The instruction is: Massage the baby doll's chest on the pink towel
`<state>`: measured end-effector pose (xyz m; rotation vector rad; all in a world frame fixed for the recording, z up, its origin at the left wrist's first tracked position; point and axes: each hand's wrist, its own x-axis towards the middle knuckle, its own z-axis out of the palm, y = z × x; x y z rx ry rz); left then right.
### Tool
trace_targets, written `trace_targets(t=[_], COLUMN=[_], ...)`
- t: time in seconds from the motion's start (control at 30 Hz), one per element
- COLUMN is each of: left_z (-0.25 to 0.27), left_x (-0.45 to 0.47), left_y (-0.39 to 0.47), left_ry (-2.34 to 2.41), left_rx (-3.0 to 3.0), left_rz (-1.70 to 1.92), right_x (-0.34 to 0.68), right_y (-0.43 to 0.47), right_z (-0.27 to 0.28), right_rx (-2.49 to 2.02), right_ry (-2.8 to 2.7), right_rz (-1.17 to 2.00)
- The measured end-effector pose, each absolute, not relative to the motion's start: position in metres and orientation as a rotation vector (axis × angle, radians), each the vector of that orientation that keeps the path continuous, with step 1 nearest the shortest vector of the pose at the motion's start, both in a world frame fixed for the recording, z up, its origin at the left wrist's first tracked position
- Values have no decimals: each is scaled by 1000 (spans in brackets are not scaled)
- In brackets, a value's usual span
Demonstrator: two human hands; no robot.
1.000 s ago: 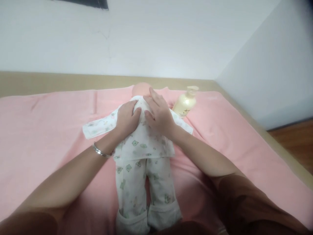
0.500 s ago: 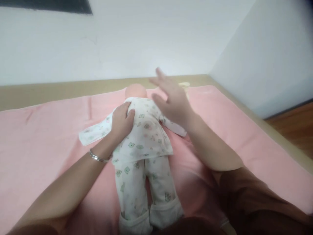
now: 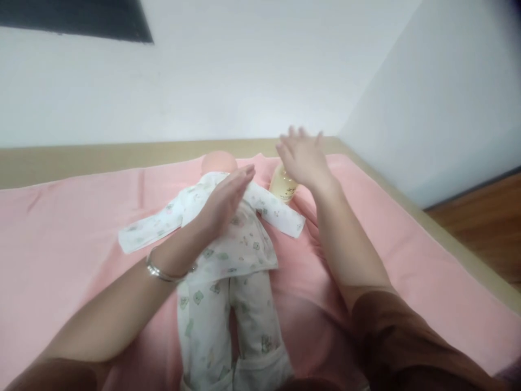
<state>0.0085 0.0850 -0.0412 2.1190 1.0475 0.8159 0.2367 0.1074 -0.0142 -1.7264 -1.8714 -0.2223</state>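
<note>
Doll (image 3: 244,252) lies stretched out on the pink cloth (image 3: 69,255), its long axis running away from the person, cuffs nearest and head (image 3: 220,162) near the far edge. The cloth covers most of the surface (image 3: 49,163), whose tan rim shows along the back, against the wall (image 3: 228,81), and down the right side, with wooden floor (image 3: 484,212) beyond. Cloth spreads broadly to the left; on the right it narrows toward the back corner.

Nearest the person are the trousers (image 3: 203,320), then the shirt, both sleeves spread out sideways. The left grip (image 3: 223,209) is over the upper shirt, slanting forward and to the right, seen on edge: flat, fingers close together, nothing held. Blur hides whether it touches the fabric.

The right grip (image 3: 307,157) has its fingers spread, back of the hand upward, with nothing seen between them. It is clearly the nearer one to the bottle (image 3: 283,186), which shows below and left of it, just beyond the right sleeve. The hand covers the bottle's top, so contact and the bottle's tilt cannot be told.

Smallest is the bangle (image 3: 159,270), around the left wrist.
</note>
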Motion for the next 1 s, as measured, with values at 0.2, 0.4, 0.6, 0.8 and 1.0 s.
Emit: trace_targets(t=[0.2, 0.4, 0.6, 0.8, 1.0], left_z=[-37, -10, 15, 35, 67], left_x=[76, 83, 51, 8, -49], left_y=[137, 126, 104, 78, 42], left_ry=[1064, 659, 290, 323, 345], left_rx=[2191, 1258, 532, 557, 630], left_rz=[832, 716, 722, 880, 1064], right_x=[221, 233, 223, 218, 223], right_y=[110, 105, 103, 103, 104], right_z=[-17, -12, -6, -6, 0], right_rx=[-1733, -1828, -1980, -2059, -2107], right_ry=[-1901, -1774, -1643, -1592, -1559], right_rz=[-61, 102, 174, 160, 305])
